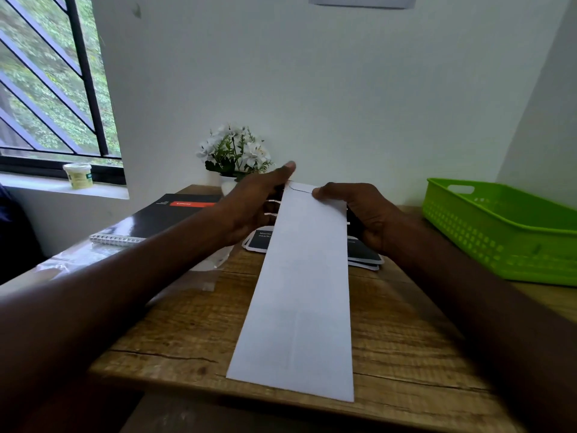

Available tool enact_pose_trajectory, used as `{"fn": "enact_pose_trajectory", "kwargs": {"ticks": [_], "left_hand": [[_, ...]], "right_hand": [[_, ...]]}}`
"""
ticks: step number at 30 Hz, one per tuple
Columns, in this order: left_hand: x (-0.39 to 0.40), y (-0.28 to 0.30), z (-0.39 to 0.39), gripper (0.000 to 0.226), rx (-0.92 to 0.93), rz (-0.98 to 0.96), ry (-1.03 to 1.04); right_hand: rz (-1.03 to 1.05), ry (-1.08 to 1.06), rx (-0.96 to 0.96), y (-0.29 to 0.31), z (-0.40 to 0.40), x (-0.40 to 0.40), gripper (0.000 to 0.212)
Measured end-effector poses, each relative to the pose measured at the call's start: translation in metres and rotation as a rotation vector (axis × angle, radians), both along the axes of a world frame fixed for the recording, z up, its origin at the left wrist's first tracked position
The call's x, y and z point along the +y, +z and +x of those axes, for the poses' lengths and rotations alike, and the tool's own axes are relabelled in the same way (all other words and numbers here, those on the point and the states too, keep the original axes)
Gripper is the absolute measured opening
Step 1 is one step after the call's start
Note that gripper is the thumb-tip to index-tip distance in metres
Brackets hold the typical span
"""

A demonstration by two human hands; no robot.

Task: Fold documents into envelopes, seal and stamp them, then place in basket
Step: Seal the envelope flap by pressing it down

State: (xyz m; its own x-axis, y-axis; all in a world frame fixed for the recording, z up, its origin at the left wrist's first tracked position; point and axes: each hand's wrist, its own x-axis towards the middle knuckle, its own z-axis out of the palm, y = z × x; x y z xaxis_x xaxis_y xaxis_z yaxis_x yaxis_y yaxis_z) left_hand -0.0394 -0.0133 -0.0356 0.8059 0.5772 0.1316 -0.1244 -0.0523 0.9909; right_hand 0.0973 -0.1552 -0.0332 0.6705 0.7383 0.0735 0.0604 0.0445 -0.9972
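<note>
A long white envelope [299,285] runs from the near table edge away from me, its far end lifted. My left hand [249,207] holds the far left corner, fingers stretched past it. My right hand [365,214] pinches the far right edge, thumb on top by the flap line. Under the far end lie dark printed cards [363,253] with white borders, partly hidden by the envelope. The green plastic basket [499,232] stands at the right of the table; what shows of its inside looks bare.
A black spiral notebook [162,218] lies at the left, clear plastic wrapping [199,267] beside it. A pot of white flowers [235,154] stands against the back wall. A small jar [78,175] sits on the window sill. The wooden table [406,339] has a cracked front edge.
</note>
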Motion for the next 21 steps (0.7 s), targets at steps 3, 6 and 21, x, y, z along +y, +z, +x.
{"fn": "enact_pose_trajectory", "kwargs": {"ticks": [3,6,21], "left_hand": [[-0.005,-0.005,0.004,0.029,-0.002,0.065,-0.008],[-0.001,-0.007,0.006,0.013,-0.04,0.087,0.014],[0.003,-0.006,0.005,0.013,-0.113,0.076,0.065]], "right_hand": [[-0.021,0.019,-0.042,-0.003,-0.004,0.002,0.032],[-0.062,0.035,-0.072,-0.001,-0.001,0.0,0.035],[-0.05,0.09,0.003,-0.001,0.006,-0.004,0.035]]}}
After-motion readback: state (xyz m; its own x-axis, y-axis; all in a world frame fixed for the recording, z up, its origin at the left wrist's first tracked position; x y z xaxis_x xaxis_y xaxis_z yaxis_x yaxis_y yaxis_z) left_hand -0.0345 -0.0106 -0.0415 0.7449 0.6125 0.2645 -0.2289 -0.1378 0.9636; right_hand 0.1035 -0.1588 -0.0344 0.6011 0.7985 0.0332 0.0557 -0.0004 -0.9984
